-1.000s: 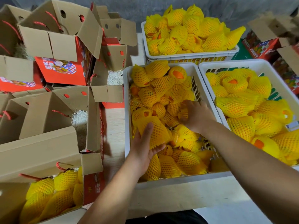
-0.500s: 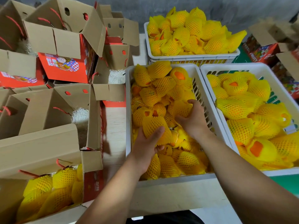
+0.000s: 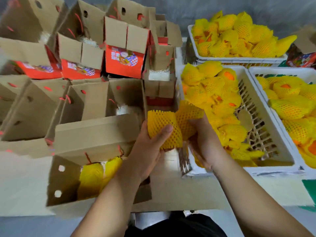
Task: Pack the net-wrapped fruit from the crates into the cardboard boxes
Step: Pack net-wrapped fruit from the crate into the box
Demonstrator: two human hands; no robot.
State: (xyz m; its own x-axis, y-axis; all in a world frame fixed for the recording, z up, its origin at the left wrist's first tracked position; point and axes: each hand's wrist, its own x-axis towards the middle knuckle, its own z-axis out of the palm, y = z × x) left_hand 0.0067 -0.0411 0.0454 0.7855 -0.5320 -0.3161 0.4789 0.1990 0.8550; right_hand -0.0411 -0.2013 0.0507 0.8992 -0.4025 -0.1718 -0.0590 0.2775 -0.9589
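- My left hand (image 3: 147, 147) grips a fruit in a yellow foam net sleeve (image 3: 162, 129), thumb across its front, fingers underneath. The sleeve's frilled end stands proud above my thumb, so I may be squeezing net more than fruit, and the fruit could slide out of the bottom.
- My right hand (image 3: 203, 141) holds a second yellow net-wrapped fruit (image 3: 188, 115), touching the first one. If the two nets snag on each other, pulling my hands apart could strip a sleeve.
- Both fruits hang between the white slotted plastic crate (image 3: 266, 127) to the right of my right hand and the open brown cardboard box (image 3: 66, 178) below and left of my left hand, which already shows yellow wrapped fruit (image 3: 92, 178) inside.
- The box's raised flap (image 3: 95, 134) stands just left of my left hand; I could knock it while swinging across, folding it over the opening.
- Dropping both in at once could bruise the fruit already packed.
- The picture is blurred, so I cannot tell how much room is left.
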